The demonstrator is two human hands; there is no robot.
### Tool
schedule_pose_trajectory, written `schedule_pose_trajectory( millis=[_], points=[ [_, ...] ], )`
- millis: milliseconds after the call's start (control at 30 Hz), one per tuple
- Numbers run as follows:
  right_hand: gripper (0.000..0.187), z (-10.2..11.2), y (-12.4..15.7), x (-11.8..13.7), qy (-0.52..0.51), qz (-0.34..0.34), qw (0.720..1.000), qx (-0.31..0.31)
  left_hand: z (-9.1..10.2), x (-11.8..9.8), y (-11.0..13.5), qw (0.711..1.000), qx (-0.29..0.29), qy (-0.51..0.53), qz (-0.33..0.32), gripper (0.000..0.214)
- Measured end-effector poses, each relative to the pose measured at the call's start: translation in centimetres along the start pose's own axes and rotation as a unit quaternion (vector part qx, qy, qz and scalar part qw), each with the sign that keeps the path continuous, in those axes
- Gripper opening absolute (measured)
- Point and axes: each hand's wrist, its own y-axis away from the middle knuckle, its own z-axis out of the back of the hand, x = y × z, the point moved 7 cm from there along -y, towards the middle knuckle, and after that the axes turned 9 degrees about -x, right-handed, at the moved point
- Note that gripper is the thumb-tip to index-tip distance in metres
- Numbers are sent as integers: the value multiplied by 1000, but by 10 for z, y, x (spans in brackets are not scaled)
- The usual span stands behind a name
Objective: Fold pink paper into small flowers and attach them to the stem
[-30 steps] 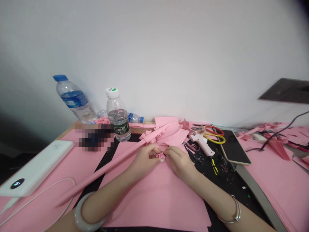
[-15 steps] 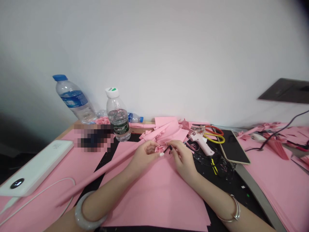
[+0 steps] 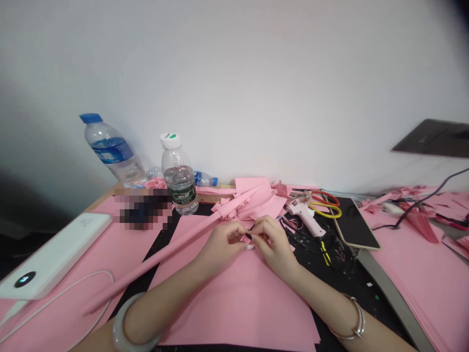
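My left hand (image 3: pixel 226 243) is closed, pinching a small folded pink paper flower (image 3: pixel 246 239), mostly covered by the fingers. Right beside it, my right hand (image 3: pixel 271 244) has its fingers pressed together at the flower, around a thin dark stick (image 3: pixel 252 228) whose tip shows between the hands. The fingertips of both hands meet, so the exact hold is partly hidden. Under them lies a stack of pink paper sheets (image 3: pixel 238 303). Behind the hands is a pile of folded pink paper pieces (image 3: pixel 252 203).
A rolled pink paper tube (image 3: pixel 157 261) slants along the left. Water bottles (image 3: pixel 179 181) stand at the back. To the right lie a glue gun (image 3: pixel 307 217), yellow-handled scissors (image 3: pixel 326 210) and a dark-screened tablet (image 3: pixel 355 225). A white power bank (image 3: pixel 58 254) lies left.
Both hands have come closer together and slightly nearer to me. The right fingers have moved left onto the paper flower, which is now more covered.
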Motion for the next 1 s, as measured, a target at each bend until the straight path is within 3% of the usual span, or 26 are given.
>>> schedule_pose_trajectory(
  millis=[300,700,833,1000],
  points=[
    [17,-7,3,-15,-57,-111,992,24,0,-1,2,999,2,-33,-13,22],
    [19,-8,3,-22,-41,-134,989,42,0,-3,3,994,-4,-91,-66,17],
    [14,-2,1,-14,9,-74,997,11,0,-2,2,998,-8,-53,-27,16],
    [18,8,1,11,95,116,988,-36,2,1,-1,999,-20,47,12,21]
  ],
)
